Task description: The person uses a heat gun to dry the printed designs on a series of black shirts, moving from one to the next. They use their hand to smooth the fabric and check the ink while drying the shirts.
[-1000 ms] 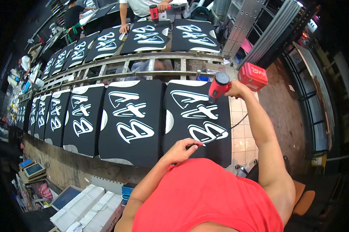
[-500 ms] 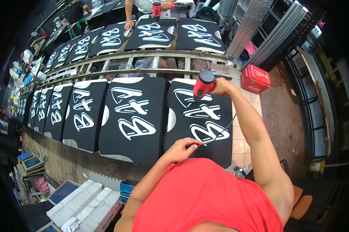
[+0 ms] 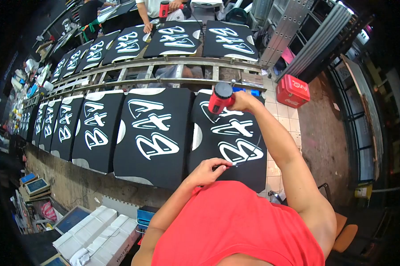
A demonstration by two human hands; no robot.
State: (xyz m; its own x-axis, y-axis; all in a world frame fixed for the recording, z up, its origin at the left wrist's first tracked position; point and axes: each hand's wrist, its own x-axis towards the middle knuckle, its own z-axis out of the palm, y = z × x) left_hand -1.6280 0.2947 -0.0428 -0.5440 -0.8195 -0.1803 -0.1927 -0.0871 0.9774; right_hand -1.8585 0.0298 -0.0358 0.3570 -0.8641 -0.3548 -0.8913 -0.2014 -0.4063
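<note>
My right hand (image 3: 243,101) is closed round the handle of a red heat gun (image 3: 219,98) with a dark round cap. The heat gun is over the top of the nearest right black panel (image 3: 248,173), which bears white lettering. Its nozzle end is hidden. My left hand (image 3: 208,172) is closed in a pinch on the thin dark cable (image 3: 252,154), low over the same panel. To the left lies another black panel (image 3: 153,133) with the same lettering, and a row of several more runs on from it.
Across a metal rail frame (image 3: 164,81), a second row of black panels (image 3: 171,39) lies before a co-worker holding another red heat gun (image 3: 163,9). A red cooler (image 3: 293,91) stands at the right. Ladders (image 3: 285,33) lean behind; white boxes (image 3: 86,230) sit lower left.
My right hand has carried the heat gun left across the panel's top. My left hand has stayed nearly still. The co-worker's heat gun has moved left.
</note>
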